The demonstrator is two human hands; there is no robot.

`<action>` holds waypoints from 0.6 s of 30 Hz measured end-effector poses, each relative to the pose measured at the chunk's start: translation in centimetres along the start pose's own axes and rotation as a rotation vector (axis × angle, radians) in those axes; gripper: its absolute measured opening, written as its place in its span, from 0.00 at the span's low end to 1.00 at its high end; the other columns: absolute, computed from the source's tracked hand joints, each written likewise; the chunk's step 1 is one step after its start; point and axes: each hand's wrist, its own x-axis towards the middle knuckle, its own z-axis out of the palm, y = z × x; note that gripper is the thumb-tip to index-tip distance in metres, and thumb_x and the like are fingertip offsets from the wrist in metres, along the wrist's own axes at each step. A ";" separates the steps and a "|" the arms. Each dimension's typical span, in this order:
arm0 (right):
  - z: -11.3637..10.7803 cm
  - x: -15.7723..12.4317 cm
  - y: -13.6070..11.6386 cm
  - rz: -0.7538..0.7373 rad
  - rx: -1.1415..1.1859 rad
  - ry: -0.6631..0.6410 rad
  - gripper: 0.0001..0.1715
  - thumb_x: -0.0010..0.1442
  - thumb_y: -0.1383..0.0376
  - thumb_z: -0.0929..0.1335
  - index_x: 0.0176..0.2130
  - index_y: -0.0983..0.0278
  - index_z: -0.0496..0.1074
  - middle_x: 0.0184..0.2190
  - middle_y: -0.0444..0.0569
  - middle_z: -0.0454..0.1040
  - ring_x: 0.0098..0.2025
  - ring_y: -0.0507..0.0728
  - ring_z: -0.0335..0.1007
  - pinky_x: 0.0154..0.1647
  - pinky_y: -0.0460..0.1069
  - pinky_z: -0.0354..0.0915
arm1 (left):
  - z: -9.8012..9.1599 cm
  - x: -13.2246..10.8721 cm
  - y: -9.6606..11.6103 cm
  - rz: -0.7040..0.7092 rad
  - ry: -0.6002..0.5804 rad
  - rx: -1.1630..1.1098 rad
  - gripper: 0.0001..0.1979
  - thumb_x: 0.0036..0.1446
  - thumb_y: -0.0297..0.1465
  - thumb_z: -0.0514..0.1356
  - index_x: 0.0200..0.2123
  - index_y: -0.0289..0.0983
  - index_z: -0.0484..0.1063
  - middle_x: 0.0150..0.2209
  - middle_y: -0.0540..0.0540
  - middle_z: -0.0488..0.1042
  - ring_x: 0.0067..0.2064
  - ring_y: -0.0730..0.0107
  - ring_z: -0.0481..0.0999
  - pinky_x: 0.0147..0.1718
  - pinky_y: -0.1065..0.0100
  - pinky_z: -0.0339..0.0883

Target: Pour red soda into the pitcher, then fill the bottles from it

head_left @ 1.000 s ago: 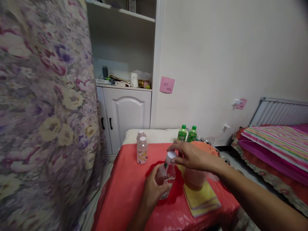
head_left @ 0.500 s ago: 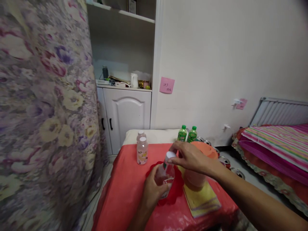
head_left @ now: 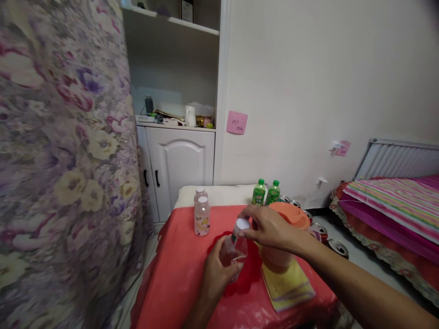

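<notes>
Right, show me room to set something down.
Red cloth left of the left hand, nearer than the two clear bottles; also between those bottles and the right hand. Crowded on the right: orange-topped container, yellow cloth, cans, green bottles.

2 bare forearms (head_left: 356, 276), slim wrists (head_left: 297, 241), bare left grip (head_left: 216, 268), bare right grip (head_left: 269, 227)

My left hand (head_left: 216, 270) hides part of the bottle (head_left: 237, 252), my right hand (head_left: 270, 226) part of the orange-topped container (head_left: 290, 214). The right edge cuts off the bed (head_left: 399, 196); the far pink note (head_left: 343, 149) is too small to read.
</notes>
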 end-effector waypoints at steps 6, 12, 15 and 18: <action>0.9 -0.2 -0.3 0.005 -0.050 0.046 0.15 0.58 0.59 0.70 0.42 0.65 0.75 0.37 0.50 0.78 0.35 0.56 0.72 0.33 0.49 0.61 | 0.0 0.0 0.3 0.004 -0.004 0.000 0.32 0.36 0.25 0.63 0.50 0.36 0.69 0.47 0.41 0.80 0.48 0.52 0.79 0.49 0.58 0.70; 1.0 -0.2 0.1 -0.023 -0.044 0.034 0.23 0.59 0.58 0.69 0.51 0.66 0.72 0.45 0.54 0.78 0.42 0.60 0.74 0.41 0.52 0.65 | -0.2 0.2 -0.3 0.005 0.024 -0.035 0.33 0.35 0.26 0.65 0.51 0.36 0.69 0.50 0.39 0.79 0.51 0.50 0.78 0.49 0.59 0.72; 0.6 -0.1 0.3 -0.072 -0.001 -0.038 0.35 0.56 0.58 0.71 0.60 0.64 0.66 0.53 0.56 0.75 0.49 0.62 0.74 0.47 0.54 0.66 | -0.2 0.3 -0.4 0.008 0.012 -0.003 0.34 0.35 0.26 0.65 0.52 0.36 0.69 0.50 0.39 0.79 0.51 0.50 0.78 0.49 0.58 0.72; 0.4 0.4 0.2 -0.107 -0.031 -0.080 0.26 0.57 0.62 0.69 0.55 0.63 0.71 0.49 0.54 0.77 0.47 0.62 0.74 0.44 0.53 0.66 | -0.2 0.3 -0.2 -0.001 -0.010 0.025 0.34 0.36 0.25 0.64 0.52 0.35 0.68 0.50 0.38 0.79 0.52 0.49 0.78 0.52 0.56 0.71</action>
